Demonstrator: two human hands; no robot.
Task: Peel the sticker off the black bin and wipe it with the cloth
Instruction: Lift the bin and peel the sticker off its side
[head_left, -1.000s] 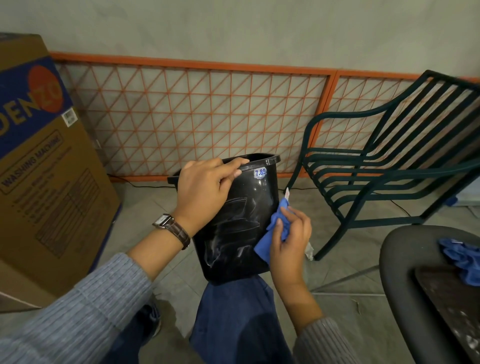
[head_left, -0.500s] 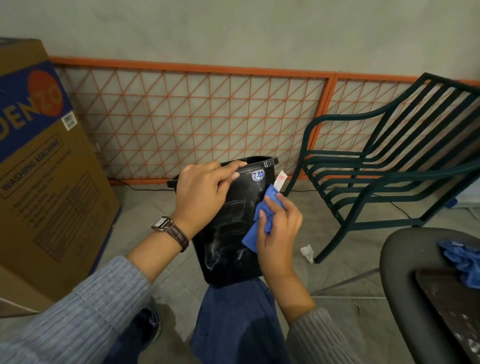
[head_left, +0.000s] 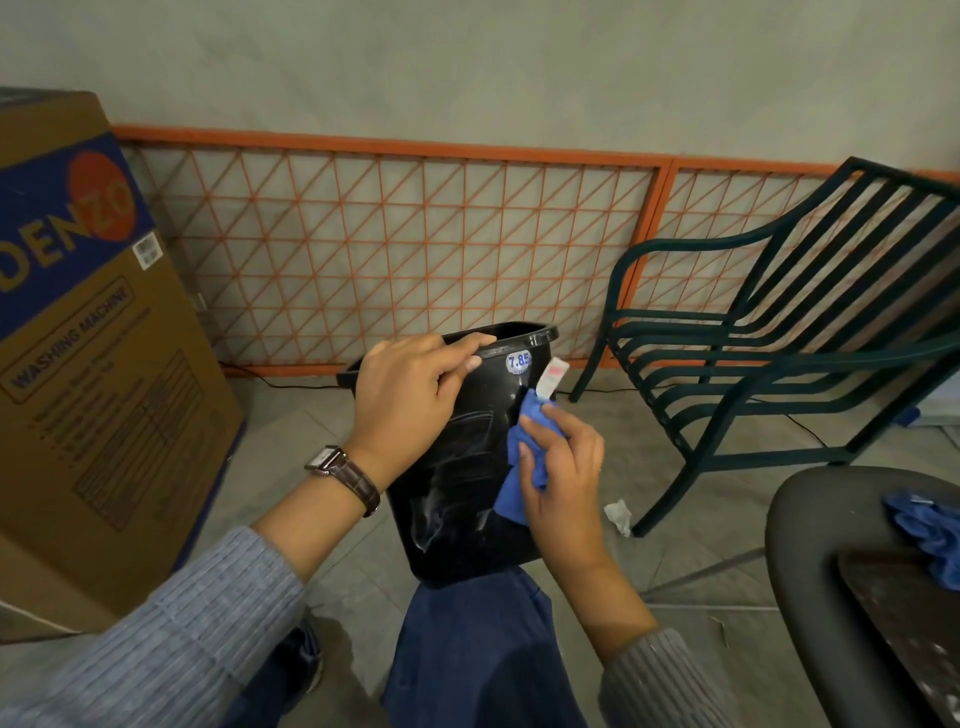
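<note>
Head view, frame centre: bin (head_left: 457, 493) rests on a knee (head_left: 467, 629), left hand (head_left: 410, 395) curled over its rim, right hand (head_left: 563, 467) bunching the cloth (head_left: 519, 441) against its side. Likely light, stiff, slick plastic; the rim grips best. Sticker (head_left: 518, 362) under the rim looks thin, tear-prone; lift an edge.

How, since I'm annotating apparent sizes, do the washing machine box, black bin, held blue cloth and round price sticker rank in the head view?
Largest to smallest:
1. washing machine box, partly cropped
2. black bin
3. blue cloth, partly covered by the right hand
4. round price sticker
</note>
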